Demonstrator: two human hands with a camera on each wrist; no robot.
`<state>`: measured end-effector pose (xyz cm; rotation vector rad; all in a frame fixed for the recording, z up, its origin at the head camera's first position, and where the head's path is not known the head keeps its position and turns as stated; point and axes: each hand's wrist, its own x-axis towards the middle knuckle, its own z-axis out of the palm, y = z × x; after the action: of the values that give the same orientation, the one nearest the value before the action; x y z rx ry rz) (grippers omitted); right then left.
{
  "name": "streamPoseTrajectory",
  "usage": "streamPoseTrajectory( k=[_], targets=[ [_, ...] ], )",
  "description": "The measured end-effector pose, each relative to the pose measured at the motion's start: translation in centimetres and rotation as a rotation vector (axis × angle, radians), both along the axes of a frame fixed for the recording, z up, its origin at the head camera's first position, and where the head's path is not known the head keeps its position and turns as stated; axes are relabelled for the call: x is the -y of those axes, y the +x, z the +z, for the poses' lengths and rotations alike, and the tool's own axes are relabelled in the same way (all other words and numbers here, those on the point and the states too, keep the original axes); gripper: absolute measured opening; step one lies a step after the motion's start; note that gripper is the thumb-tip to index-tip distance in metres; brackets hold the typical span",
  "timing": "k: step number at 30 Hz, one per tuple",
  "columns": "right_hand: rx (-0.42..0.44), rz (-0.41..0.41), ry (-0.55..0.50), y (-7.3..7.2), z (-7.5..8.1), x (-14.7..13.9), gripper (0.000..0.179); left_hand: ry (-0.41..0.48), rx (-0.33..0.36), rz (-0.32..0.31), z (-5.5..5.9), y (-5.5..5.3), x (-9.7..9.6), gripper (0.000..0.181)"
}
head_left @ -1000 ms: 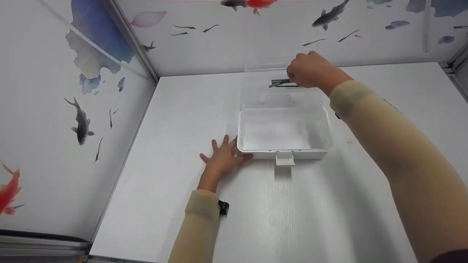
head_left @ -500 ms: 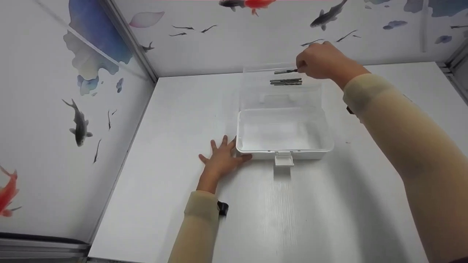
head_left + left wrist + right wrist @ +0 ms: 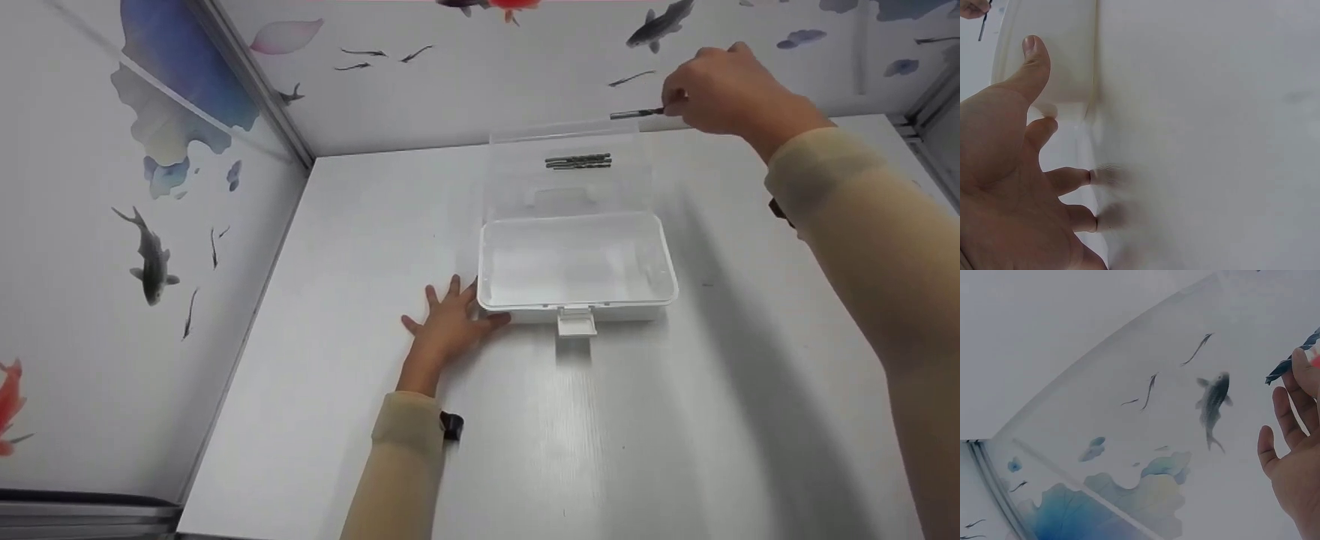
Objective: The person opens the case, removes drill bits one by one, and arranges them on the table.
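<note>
My right hand (image 3: 724, 86) pinches a dark drill bit (image 3: 636, 114) between thumb and fingers, up at the far right beyond the box's lid. In the right wrist view, the bit's fluted end (image 3: 1280, 371) sticks out past the fingertips. Several more drill bits (image 3: 577, 161) lie side by side within the outline of the clear lid (image 3: 517, 184), which is folded back. My left hand (image 3: 448, 330) is spread flat at the front left corner of the white plastic box (image 3: 574, 305). Its thumb lies along the front wall, and its other fingertips reach the table.
On the box's front a white latch (image 3: 576, 324) hangs open. The white table (image 3: 330, 375) is bounded by a painted back wall (image 3: 420, 97) and a left wall (image 3: 67, 300) with fish pictures. A metal frame post (image 3: 255, 82) stands in the corner.
My right hand has left the group of drill bits in the lid and moved up and to the right, carrying one bit. My left hand stays at the box corner.
</note>
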<state>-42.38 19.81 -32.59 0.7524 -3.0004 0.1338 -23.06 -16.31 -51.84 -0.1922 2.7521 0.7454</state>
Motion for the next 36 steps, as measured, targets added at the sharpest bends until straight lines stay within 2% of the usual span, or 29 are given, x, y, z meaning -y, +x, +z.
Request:
streamPoseTrajectory(
  k=[6,11,18,22,27,31,36],
  targets=[
    [-0.006,-0.081,-0.027,0.3,-0.5,-4.5,0.020,0.037,-0.015,0.001,0.0,0.1,0.1,0.084],
    [0.028,-0.134,0.001,0.4,-2.3,-7.6,0.021,0.033,-0.016,0.018,0.0,0.2,0.3,0.085],
    [0.114,-0.161,-0.001,0.6,-6.1,-10.5,0.021,0.038,-0.014,0.010,-0.3,0.2,0.4,0.085],
    [0.197,-0.169,-0.043,0.8,-9.2,-11.7,0.021,0.017,-0.009,0.013,-0.4,0.3,0.3,0.085],
    [0.267,-0.166,-0.041,1.6,-12.8,-12.9,0.023,0.014,-0.006,0.008,-0.2,0.3,0.1,0.085],
    [0.289,-0.163,-0.024,2.2,-14.5,-13.4,0.024,0.021,-0.011,0.002,-0.2,0.1,0.0,0.084],
    [0.312,-0.151,-0.021,2.2,-15.6,-13.5,0.025,0.031,-0.004,0.010,-0.2,0.0,0.1,0.085]
  ],
)
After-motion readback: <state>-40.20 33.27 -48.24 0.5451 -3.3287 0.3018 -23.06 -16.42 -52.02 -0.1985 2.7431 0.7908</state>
